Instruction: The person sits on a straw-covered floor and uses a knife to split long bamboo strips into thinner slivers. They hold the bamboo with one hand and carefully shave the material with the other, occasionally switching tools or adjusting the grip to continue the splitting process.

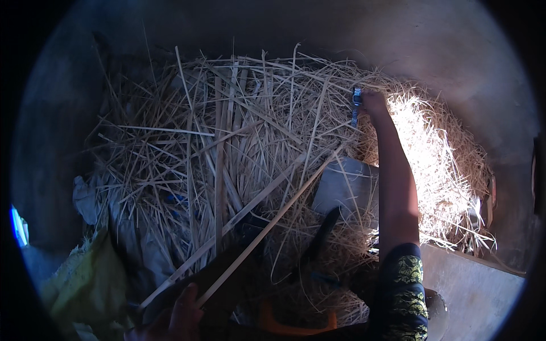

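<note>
A broad heap of straw-coloured strips and fibres [267,108] fills the middle of the view, set against a dim, smooth wall [443,34]; on the left it is made of coarse, flat strips lying crisscross, and on the right of fine, curly shavings [438,165], partly lit by very bright light. The person's right arm [396,182] reaches up across the heap from the lower edge, its dark sleeve [406,284] patterned in yellow. A flat grey board [475,292] takes up the lower right, and a rumpled yellowish sack [88,278] the lower left. Near the centre, just left of the forearm, a pale grey block [347,184] lies among the strips, with a dark, curved object [323,234] below it. A long pale strip [267,227] slants from the lower left up toward the block's upper corner; a second long strip [227,227] slants beside it on the left. The left hand [183,311], in shadow at the bottom edge, is curled closed about the near end of the first strip. The right hand [373,103] is at the heap's upper right, above the block; its fingers are too unclear to tell how far open they are or whether they hold anything. Just at its left is a small silvery-blue watch-like band [356,105].
</note>
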A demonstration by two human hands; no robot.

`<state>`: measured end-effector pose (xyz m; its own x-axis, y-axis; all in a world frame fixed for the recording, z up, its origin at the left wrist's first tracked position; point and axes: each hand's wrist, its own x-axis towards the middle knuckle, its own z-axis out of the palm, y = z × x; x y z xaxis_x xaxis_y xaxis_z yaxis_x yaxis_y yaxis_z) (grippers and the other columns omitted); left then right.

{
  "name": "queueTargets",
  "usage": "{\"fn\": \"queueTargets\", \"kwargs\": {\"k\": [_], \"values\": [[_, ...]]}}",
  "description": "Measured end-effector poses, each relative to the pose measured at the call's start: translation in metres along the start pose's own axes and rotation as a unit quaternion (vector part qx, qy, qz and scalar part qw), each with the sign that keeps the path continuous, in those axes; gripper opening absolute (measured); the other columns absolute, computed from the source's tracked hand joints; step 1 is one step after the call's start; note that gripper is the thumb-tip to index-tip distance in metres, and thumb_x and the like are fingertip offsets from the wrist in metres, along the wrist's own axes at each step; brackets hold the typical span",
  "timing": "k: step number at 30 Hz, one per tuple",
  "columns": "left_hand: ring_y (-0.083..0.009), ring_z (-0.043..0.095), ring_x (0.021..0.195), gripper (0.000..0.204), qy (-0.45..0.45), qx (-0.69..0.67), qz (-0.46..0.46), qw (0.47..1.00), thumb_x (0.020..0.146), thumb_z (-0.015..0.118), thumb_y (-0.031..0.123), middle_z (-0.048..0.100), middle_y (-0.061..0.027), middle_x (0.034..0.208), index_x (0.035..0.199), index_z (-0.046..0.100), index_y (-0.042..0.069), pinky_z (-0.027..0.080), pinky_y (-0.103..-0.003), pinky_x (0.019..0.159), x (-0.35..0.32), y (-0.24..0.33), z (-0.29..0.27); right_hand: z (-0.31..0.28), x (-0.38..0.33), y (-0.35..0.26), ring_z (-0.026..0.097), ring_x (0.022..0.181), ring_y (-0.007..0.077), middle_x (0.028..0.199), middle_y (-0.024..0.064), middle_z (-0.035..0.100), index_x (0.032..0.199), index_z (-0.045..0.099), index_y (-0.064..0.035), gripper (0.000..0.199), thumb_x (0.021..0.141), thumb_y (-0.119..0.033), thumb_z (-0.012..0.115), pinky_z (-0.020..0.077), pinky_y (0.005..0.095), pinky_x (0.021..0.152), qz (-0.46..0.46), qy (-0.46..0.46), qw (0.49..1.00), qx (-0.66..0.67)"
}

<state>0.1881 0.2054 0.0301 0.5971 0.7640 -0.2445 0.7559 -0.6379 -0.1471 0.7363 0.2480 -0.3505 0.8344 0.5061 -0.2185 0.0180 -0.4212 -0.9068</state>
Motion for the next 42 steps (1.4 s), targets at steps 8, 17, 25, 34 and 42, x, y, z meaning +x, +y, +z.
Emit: {"fn": "queueTargets", "kwargs": {"k": [8,17,25,34,42], "values": [[-0.0294,0.065,0.056,0.031,-0.082,-0.006,-0.036,0.996,0.093,0.062,0.023,0.069,-0.0083,0.077,0.123,0.065,0.024,0.05,-0.041,0.048,0.0,0.007,-0.019,-0.026,-0.037,-0.075,0.055,0.092,0.0127,0.098,0.0005,0.064,0.125,0.061,-0.0135,0.032,0.099,-0.019,0.043,0.043,0.0328,0.08,0.023,-0.099,0.982,0.157],[-0.0314,0.066,0.06,0.03,-0.096,0.001,-0.043,0.994,0.092,0.062,0.021,0.072,-0.0083,0.089,0.121,0.065,0.024,0.051,-0.042,0.052,-0.003,0.009,-0.022,-0.008,-0.017,-0.002,0.055,0.064,0.0098,0.081,-0.0021,0.064,0.106,0.068,-0.008,0.017,0.095,-0.02,0.061,0.0472,0.0298,0.061,0.033,0.004,0.993,0.115],[-0.0307,0.067,0.063,0.029,-0.083,-0.027,-0.03,0.996,0.09,0.063,0.017,0.072,-0.0072,0.096,0.119,0.065,0.022,0.052,-0.042,0.054,-0.006,0.003,-0.018,0.001,-0.063,-0.016,0.068,0.065,0.0182,0.07,0.0071,0.071,0.083,0.075,-0.0039,0.027,0.087,-0.03,0.071,0.0529,0.0329,0.068,0.004,0.138,0.973,-0.186],[-0.0305,0.067,0.063,0.029,-0.094,-0.008,-0.021,0.995,0.089,0.065,0.017,0.072,-0.0094,0.094,0.118,0.066,0.021,0.053,-0.041,0.054,-0.007,0.007,-0.023,0.008,-0.045,0.018,0.069,0.069,0.0194,0.073,0.0092,0.072,0.086,0.077,-0.0104,0.017,0.075,-0.024,0.078,0.0532,0.035,0.069,-0.001,0.155,0.968,-0.197],[-0.0301,0.067,0.063,0.031,-0.069,-0.019,-0.004,0.997,0.09,0.064,0.017,0.072,-0.0072,0.092,0.12,0.066,0.023,0.053,-0.041,0.054,-0.008,0.007,-0.021,0.014,-0.063,0.005,0.068,0.077,0.0151,0.081,0.0046,0.073,0.092,0.077,-0.0104,0.022,0.077,-0.026,0.079,0.0524,0.0319,0.072,-0.012,0.179,0.979,-0.101]]}}
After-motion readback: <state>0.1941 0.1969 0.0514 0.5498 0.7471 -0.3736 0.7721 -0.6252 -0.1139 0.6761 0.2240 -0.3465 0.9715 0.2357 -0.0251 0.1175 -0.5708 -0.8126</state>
